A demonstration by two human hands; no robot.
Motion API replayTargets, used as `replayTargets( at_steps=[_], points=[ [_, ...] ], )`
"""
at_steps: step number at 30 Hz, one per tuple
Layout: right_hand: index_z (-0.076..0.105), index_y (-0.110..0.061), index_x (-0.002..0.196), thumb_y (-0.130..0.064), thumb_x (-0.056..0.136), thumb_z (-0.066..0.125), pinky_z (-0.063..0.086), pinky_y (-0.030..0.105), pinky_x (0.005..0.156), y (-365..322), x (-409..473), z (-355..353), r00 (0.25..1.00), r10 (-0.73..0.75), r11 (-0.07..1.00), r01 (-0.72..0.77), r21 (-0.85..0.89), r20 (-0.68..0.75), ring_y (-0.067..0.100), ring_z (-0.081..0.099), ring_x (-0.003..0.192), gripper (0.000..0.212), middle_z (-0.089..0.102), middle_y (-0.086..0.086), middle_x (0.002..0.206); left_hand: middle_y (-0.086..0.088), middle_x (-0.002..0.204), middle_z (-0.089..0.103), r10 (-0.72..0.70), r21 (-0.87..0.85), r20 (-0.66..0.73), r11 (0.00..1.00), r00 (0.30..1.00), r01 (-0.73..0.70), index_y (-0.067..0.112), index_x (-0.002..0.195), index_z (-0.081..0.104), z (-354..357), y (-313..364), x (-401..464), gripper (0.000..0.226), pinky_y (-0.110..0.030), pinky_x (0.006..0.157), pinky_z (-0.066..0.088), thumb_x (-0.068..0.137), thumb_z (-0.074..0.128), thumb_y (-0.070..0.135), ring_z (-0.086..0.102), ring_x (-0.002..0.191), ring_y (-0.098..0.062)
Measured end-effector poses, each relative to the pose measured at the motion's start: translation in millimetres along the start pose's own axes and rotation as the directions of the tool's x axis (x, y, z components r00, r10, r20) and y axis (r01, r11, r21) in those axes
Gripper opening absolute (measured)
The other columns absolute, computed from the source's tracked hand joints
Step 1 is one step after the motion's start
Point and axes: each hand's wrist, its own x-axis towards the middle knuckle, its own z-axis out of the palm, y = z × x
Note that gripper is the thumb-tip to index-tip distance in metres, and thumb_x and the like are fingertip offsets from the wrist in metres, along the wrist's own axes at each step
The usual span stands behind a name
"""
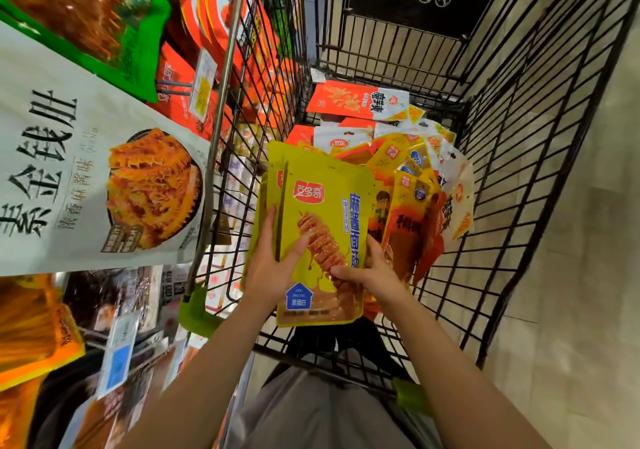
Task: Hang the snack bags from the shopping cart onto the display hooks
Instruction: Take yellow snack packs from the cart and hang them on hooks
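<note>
A stack of yellow-green snack bags [329, 213] with a skewer picture is held upright over the black wire shopping cart [519, 178]. My left hand [273, 261] grips the stack's left edge, thumb across the front bag. My right hand [367, 268] grips the lower right side, thumb on the front. More snack bags, yellow and orange-red [408, 171], lie piled in the cart behind the stack. Display hooks are hidden behind hanging bags on the left.
Hanging packages fill the display at left: a large white bag [86, 171], a green one [79, 15], orange ones [214, 8]. Price tags [204, 85] stick out between them. Tiled floor [571, 275] lies to the right of the cart.
</note>
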Motion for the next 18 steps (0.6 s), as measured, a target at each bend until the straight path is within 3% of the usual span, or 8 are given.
replayTargets(
  at_steps=[4, 6, 10, 13, 16, 18],
  points=[
    [0.028, -0.028, 0.146, -0.033, 0.066, 0.081, 0.046, 0.025, 0.074, 1.8, 5.3, -3.6, 1.000, -0.005, 1.000, 0.005, 0.029, 0.004, 0.014, 0.062, 0.106, 0.096, 0.061, -0.003, 0.125, 0.014, 0.152, 0.035, -0.035, -0.092, 0.044, 0.995, 0.998, 0.039, 0.080, 0.120, 0.023, 0.5, 3.9, 0.1, 0.072, -0.052, 0.092, 0.052, 0.058, 0.060, 0.085, 0.045, 0.133, -0.019],
    [0.036, -0.027, 0.141, -0.039, 0.065, 0.079, 0.047, 0.026, 0.077, 2.8, 8.0, -4.2, 1.000, 0.002, 0.997, 0.000, 0.081, -0.029, 0.015, 0.062, 0.106, 0.089, 0.063, -0.004, 0.121, 0.013, 0.148, 0.041, -0.033, -0.093, 0.020, 0.995, 0.999, 0.035, 0.071, 0.126, 0.031, 5.2, 4.4, -1.1, 0.073, -0.050, 0.097, 0.049, 0.060, 0.058, 0.086, 0.047, 0.131, -0.017],
    [0.035, -0.032, 0.137, -0.038, 0.065, 0.084, 0.048, 0.033, 0.089, 6.4, 13.9, -10.6, 0.996, 0.009, 0.998, -0.004, 0.062, -0.083, 0.017, 0.060, 0.107, 0.087, 0.061, -0.007, 0.117, 0.007, 0.141, 0.050, -0.032, -0.051, -0.028, 0.998, 0.999, 0.030, 0.046, 0.138, 0.037, 9.1, -0.4, -4.0, 0.080, -0.048, 0.102, 0.046, 0.068, 0.058, 0.079, 0.051, 0.126, -0.016],
    [0.036, -0.032, 0.134, -0.027, 0.072, 0.081, 0.048, 0.028, 0.078, 5.9, 14.2, -13.2, 0.996, 0.004, 0.997, 0.003, 0.081, -0.092, 0.016, 0.061, 0.102, 0.077, 0.062, -0.006, 0.114, 0.005, 0.141, 0.049, -0.034, -0.056, -0.012, 0.998, 0.999, 0.034, 0.042, 0.140, 0.037, 9.3, 1.6, -4.6, 0.073, -0.048, 0.101, 0.046, 0.076, 0.059, 0.068, 0.052, 0.125, -0.017],
    [0.038, -0.029, 0.133, -0.021, 0.076, 0.077, 0.048, 0.028, 0.076, 4.1, 13.4, -10.7, 0.998, 0.015, 0.993, -0.007, 0.117, -0.064, 0.012, 0.061, 0.096, 0.070, 0.060, -0.011, 0.106, 0.007, 0.140, 0.049, -0.071, -0.137, -0.011, 0.988, 0.997, 0.068, 0.060, 0.124, 0.044, 9.1, 7.9, -5.4, 0.044, -0.047, 0.101, 0.047, 0.082, 0.051, 0.069, 0.052, 0.124, -0.016],
    [0.037, -0.028, 0.138, -0.030, 0.066, 0.083, 0.047, 0.031, 0.076, 3.4, 13.1, -8.9, 0.999, 0.032, 0.991, -0.031, 0.129, -0.012, 0.016, 0.061, 0.100, 0.085, 0.062, -0.007, 0.114, 0.004, 0.132, 0.054, -0.116, -0.228, -0.051, 0.968, 0.992, 0.101, 0.057, 0.111, 0.051, 6.6, 13.1, -3.5, 0.019, -0.045, 0.092, 0.051, 0.093, 0.043, 0.055, 0.059, 0.112, -0.016]
  ],
)
